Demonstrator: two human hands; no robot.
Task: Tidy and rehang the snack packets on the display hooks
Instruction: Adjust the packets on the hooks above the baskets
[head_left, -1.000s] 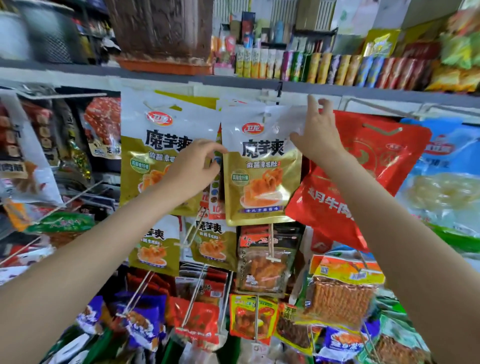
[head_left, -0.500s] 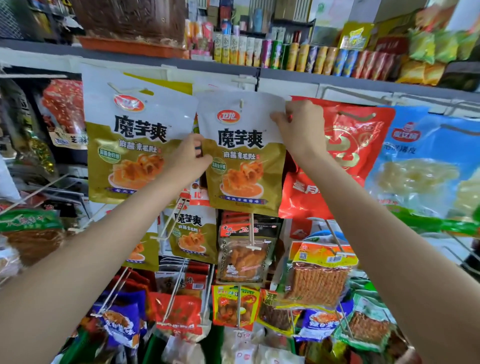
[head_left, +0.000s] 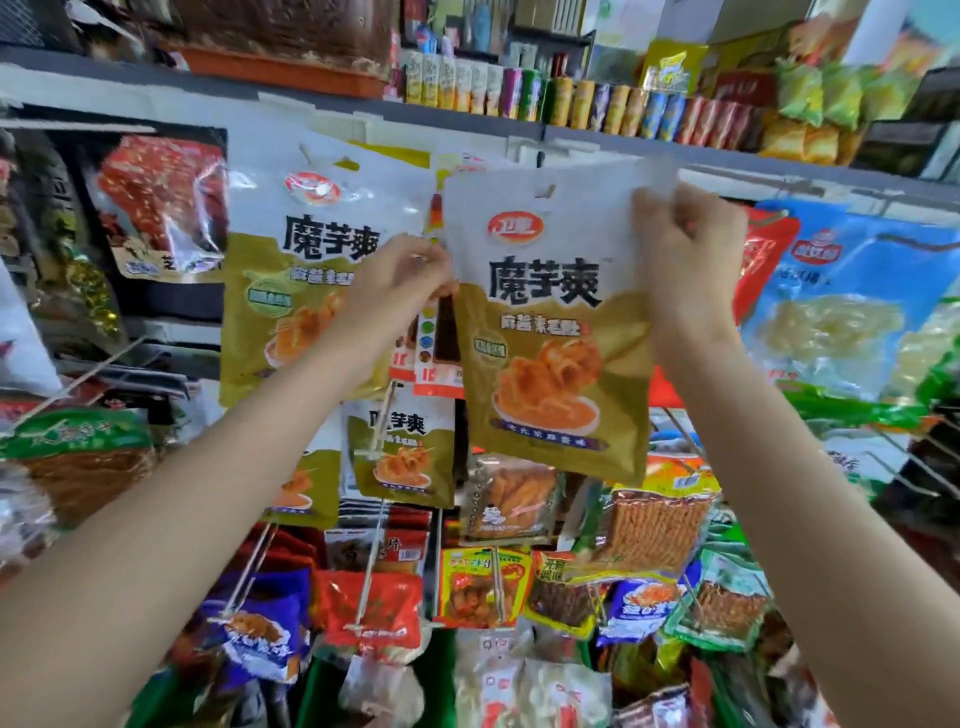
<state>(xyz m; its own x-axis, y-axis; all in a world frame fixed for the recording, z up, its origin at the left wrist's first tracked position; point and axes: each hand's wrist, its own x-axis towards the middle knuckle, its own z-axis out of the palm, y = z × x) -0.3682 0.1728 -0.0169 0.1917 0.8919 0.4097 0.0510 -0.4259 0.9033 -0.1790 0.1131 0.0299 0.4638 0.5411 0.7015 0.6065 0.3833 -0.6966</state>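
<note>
Head view, read from the left: a red packet (head_left: 156, 208) hangs at the far left under the shelf (head_left: 597, 137), and beside it a white-and-gold packet (head_left: 306, 280) hangs on its hook, face out and roughly square, so that item appears finished. Next comes the left hand (head_left: 400, 283), fingers curled, pinching the left edge of the held packet (head_left: 550, 332) about a third of the way down. This packet, of the same white-and-gold print, is the item in work; it is held up in front of the display just below the shelf, slightly tilted, with its hang hole near the top centre. Whether the hole is on a hook cannot be told, as no hook tip is visible through it. The right hand (head_left: 685, 270) grips the packet's upper right corner, fingers closed round the edge. To its right a red bag (head_left: 763, 260) sits partly behind the hand, and a blue bag (head_left: 852, 312) hangs beyond it. Lower rows hold smaller gold packets (head_left: 400, 447) and mixed packets on pegs, several skewed or overlapping. Judgement: the task is at an early to middle stage; one packet is hung, one is in hand and not confirmed seated, and the lower rows remain to be straightened.
</note>
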